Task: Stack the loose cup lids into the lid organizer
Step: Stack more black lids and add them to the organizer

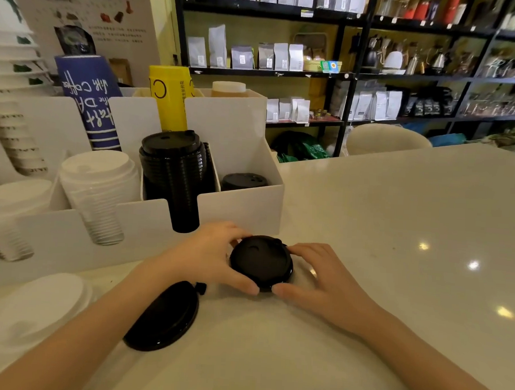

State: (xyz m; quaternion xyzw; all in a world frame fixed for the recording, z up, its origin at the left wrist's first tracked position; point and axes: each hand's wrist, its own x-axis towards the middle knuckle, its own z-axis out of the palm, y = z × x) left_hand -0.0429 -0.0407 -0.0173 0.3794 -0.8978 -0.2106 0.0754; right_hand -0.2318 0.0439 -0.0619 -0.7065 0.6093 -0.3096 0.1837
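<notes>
Lower centre: we clamp both grips, left hand (214, 252) and right hand (320, 272), on one black lid (260, 262); organizer (243, 212) part-filled, second lid (163, 318) remains on desk (397, 232).

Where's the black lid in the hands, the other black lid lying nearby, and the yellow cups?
Held lid (261, 262), head view, middle of its top.
Loose lid (163, 318), head view, middle of its top.
Yellow cups (170, 98), head view, side of the stack.
</notes>
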